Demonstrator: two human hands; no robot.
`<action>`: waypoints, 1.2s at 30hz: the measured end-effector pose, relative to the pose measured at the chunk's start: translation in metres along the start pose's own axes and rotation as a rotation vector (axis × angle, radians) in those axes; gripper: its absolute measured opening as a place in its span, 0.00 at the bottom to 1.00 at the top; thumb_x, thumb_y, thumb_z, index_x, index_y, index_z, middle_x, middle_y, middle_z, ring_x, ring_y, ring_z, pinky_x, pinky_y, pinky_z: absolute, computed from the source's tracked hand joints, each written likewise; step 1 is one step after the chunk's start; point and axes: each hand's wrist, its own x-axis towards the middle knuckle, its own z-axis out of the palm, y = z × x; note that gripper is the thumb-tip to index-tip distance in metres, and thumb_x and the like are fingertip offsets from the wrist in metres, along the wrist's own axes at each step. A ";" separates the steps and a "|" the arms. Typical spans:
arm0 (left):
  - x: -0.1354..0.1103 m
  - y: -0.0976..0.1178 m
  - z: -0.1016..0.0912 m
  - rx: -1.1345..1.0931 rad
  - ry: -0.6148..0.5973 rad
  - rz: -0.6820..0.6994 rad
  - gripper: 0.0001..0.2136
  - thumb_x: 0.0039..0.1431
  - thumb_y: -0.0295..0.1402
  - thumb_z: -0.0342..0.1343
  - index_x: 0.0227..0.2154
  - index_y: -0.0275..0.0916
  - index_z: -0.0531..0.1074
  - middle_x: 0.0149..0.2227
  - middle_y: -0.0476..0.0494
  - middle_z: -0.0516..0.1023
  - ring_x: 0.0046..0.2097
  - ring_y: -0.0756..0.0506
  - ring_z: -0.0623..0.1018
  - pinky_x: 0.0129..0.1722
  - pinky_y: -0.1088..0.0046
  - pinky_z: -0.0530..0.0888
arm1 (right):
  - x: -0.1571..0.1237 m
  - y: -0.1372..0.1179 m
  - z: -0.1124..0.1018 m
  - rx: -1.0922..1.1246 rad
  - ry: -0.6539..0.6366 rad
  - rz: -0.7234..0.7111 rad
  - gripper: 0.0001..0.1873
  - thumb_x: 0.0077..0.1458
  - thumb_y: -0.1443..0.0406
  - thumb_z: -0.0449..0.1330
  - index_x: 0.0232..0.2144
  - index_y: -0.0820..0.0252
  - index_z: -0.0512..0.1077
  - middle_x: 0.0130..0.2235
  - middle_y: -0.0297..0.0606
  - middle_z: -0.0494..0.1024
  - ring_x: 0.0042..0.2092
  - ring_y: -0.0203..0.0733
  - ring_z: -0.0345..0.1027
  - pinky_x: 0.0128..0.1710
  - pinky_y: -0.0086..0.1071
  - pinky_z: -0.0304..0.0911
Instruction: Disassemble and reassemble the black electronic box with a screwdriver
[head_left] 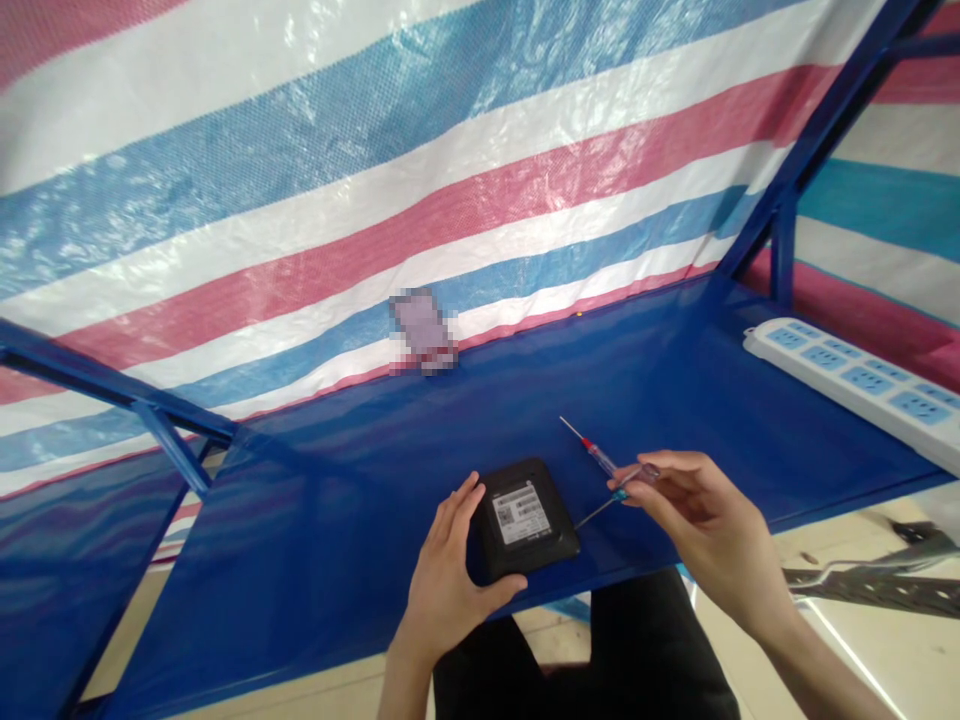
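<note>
Black box [529,530] gripped, slim tools [600,462] pinched

Left hand [442,585] is clamping the box's edges while right hand [709,525] is pinching both tools together just beside it. Box is lying on the blue steel worktop [675,400], label [519,513] up, its case closed.

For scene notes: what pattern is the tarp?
The tarp shows pink, white, blue stripes, in the head view.

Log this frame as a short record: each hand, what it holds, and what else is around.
Left hand: grips a black square device with a barcode label on top.
Right hand: pinches a slim screwdriver with a red collar.
Around: blue shelf, white power strip, striped tarp, blurred object.
</note>
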 end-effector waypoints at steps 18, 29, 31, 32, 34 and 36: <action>0.001 -0.003 0.002 0.001 0.054 0.057 0.42 0.51 0.39 0.68 0.64 0.46 0.51 0.68 0.38 0.58 0.66 0.34 0.62 0.62 0.48 0.65 | -0.006 -0.026 0.022 -0.359 -0.320 -0.413 0.03 0.60 0.63 0.61 0.38 0.50 0.71 0.36 0.33 0.83 0.36 0.41 0.81 0.37 0.29 0.76; 0.001 -0.004 0.001 0.016 0.041 0.046 0.41 0.51 0.35 0.66 0.65 0.46 0.50 0.68 0.38 0.57 0.66 0.34 0.61 0.63 0.47 0.64 | -0.007 0.029 -0.009 0.156 0.094 0.367 0.30 0.34 0.45 0.73 0.31 0.56 0.67 0.29 0.39 0.83 0.34 0.49 0.81 0.35 0.40 0.79; 0.002 -0.004 0.001 0.022 0.037 0.040 0.41 0.51 0.36 0.66 0.65 0.45 0.51 0.68 0.38 0.57 0.67 0.34 0.61 0.63 0.48 0.64 | -0.012 0.034 -0.011 0.178 0.130 0.388 0.30 0.35 0.45 0.73 0.31 0.56 0.67 0.30 0.40 0.83 0.33 0.48 0.81 0.36 0.40 0.79; 0.003 -0.004 0.000 0.023 0.036 0.035 0.41 0.51 0.36 0.65 0.65 0.45 0.51 0.68 0.39 0.57 0.67 0.34 0.60 0.63 0.48 0.63 | -0.015 0.035 -0.011 0.191 0.146 0.395 0.30 0.35 0.45 0.73 0.32 0.57 0.67 0.30 0.40 0.84 0.33 0.48 0.81 0.37 0.40 0.79; 0.004 -0.003 0.000 0.023 0.037 0.025 0.41 0.51 0.36 0.65 0.65 0.46 0.51 0.68 0.39 0.57 0.67 0.34 0.60 0.63 0.48 0.63 | -0.020 0.034 -0.010 0.216 0.168 0.406 0.31 0.35 0.45 0.73 0.32 0.57 0.67 0.31 0.40 0.84 0.34 0.48 0.81 0.38 0.41 0.79; 0.004 -0.003 0.001 0.018 0.037 0.013 0.41 0.50 0.35 0.65 0.65 0.46 0.51 0.68 0.40 0.57 0.67 0.34 0.60 0.63 0.48 0.63 | -0.022 0.032 -0.008 0.238 0.184 0.385 0.30 0.36 0.46 0.73 0.32 0.57 0.68 0.30 0.40 0.83 0.35 0.49 0.81 0.38 0.42 0.79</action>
